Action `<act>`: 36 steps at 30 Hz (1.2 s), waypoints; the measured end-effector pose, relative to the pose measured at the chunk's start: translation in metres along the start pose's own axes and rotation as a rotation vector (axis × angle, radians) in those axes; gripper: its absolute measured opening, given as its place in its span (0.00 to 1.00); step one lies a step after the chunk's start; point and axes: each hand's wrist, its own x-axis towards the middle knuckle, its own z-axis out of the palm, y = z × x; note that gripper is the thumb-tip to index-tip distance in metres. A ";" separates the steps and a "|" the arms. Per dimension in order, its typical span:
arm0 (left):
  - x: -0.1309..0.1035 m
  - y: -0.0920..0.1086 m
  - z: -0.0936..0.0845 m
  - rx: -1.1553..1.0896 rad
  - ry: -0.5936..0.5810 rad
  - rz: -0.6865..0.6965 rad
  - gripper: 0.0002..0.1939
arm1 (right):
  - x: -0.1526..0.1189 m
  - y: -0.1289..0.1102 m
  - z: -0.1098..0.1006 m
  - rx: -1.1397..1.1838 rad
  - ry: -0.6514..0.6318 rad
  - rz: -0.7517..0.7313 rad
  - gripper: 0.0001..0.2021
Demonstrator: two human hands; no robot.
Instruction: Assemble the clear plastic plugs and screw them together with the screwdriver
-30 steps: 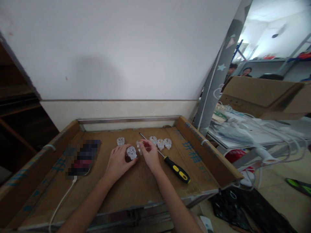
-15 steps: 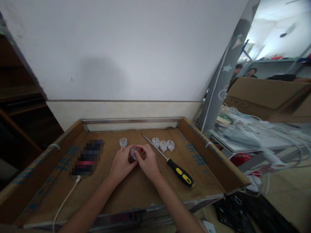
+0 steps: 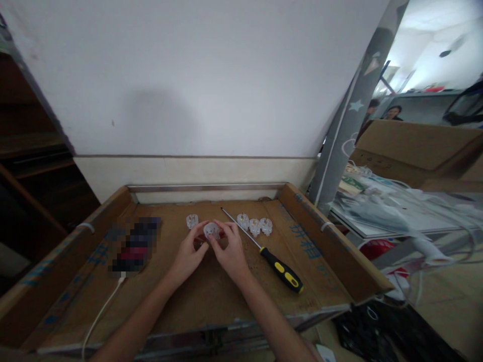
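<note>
Both hands meet over the middle of the cardboard-lined tray (image 3: 196,301). Between their fingertips is a small clear plastic piece (image 3: 211,231), rounded, which looks like an electrical plug. My left hand (image 3: 191,251) pinches it from the left and my right hand (image 3: 231,246) grips it from the right, thumb on the near face. A similar clear piece (image 3: 192,221) lies just behind my left hand. To the right, three more clear pieces (image 3: 254,227) sit close together, with metal-coloured bits inside some. A screwdriver (image 3: 281,269) with a black and yellow handle lies diagonally beside them.
A blurred-out phone (image 3: 136,246) with a white cable (image 3: 100,314) lies on the left. Raised cardboard sides (image 3: 324,246) edge the tray, and a white wall (image 3: 226,90) rises behind. At right are a cluttered table (image 3: 373,216), an open carton (image 3: 415,146) and people beyond.
The clear piece has been turned and lifted slightly in my fingers, so its broad face shows more. Both hands have shifted a little; the tools and other pieces stay put.
</note>
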 end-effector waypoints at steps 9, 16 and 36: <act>0.002 0.001 0.001 -0.072 0.052 -0.073 0.19 | 0.003 0.006 0.003 0.093 -0.011 0.119 0.15; 0.000 0.005 0.000 -0.006 0.030 -0.055 0.19 | 0.003 0.011 0.002 0.081 -0.023 0.124 0.13; 0.002 0.006 -0.001 -0.019 0.024 -0.062 0.18 | 0.003 0.005 0.002 0.116 -0.082 0.114 0.13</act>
